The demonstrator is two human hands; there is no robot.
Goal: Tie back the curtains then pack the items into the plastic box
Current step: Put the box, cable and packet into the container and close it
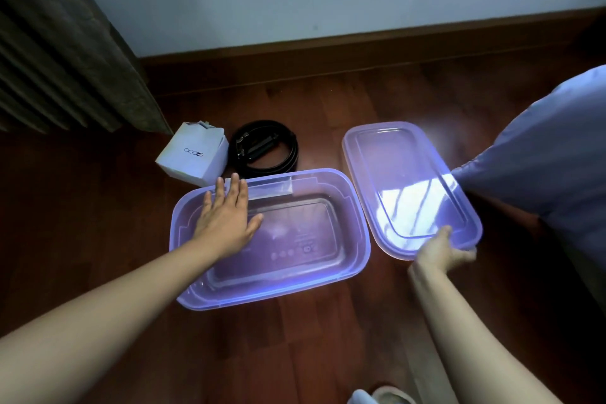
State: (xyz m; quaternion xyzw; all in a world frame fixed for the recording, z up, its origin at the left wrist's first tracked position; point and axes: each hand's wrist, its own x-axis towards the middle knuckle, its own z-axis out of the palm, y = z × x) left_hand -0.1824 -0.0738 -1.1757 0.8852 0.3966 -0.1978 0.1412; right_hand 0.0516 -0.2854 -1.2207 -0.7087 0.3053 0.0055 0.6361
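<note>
Packing step | lid (410, 180) off; right hand (442, 252) grasping its edge; left hand (226, 216) released over plastic box (272, 292) | next, likely: lift carton (193, 156), belt (265, 150)

A room in a home, likely a bedroom: dark wooden floor (328, 102) and skirting board (360, 43) beyond the left hand (226, 220), heavy curtain (65, 59) far to its left, pale bedding (541, 147) beside the right hand (442, 252).

**Side by side on the floor (314, 348)**

The plastic box (305, 226) sits with the lid (410, 187) just right of it. Behind the box lie a carton (193, 154), left, and a coiled belt (267, 149), right; the curtain (65, 43) hangs beyond, far left.
</note>
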